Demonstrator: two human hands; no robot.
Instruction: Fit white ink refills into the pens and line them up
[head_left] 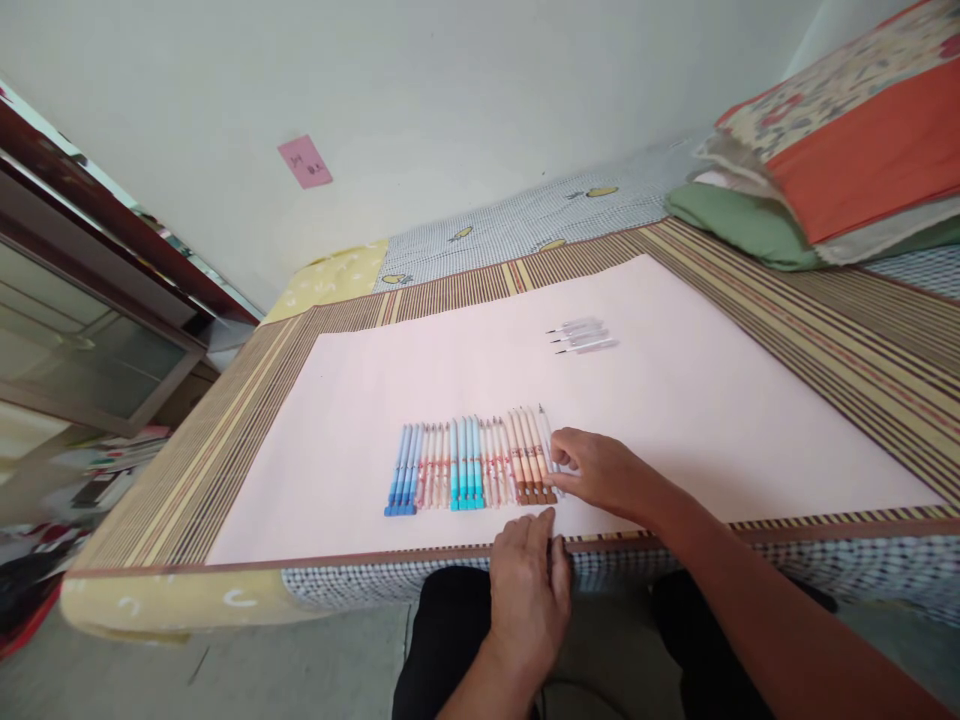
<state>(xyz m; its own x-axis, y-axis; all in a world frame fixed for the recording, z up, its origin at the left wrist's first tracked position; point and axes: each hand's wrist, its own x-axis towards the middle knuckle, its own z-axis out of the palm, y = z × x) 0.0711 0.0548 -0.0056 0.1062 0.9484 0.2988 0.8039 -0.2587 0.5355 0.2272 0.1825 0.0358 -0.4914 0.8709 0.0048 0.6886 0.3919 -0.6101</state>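
A row of pens lies side by side on a pale pink sheet. From left to right come blue pens (405, 465), white-and-pink pens (434, 465), turquoise pens (466, 462), more white-and-pink pens (495, 462) and peach-and-brown pens (530, 455). At the row's right end lies a clear white pen (544, 430), tip pointing away from me. My right hand (592, 468) is curled with its fingertips closed at this pen's side, partly covering its lower part. My left hand (529, 570) rests at the near edge below the brown pens, fingers extended, holding nothing.
Several white pens or refills (581, 336) with dark tips lie farther back on the pink sheet (360, 390). Beneath is a striped mat (180, 450) on a bed. Folded bedding (862, 160) is piled at the back right. A pink note (305, 162) sticks to the wall.
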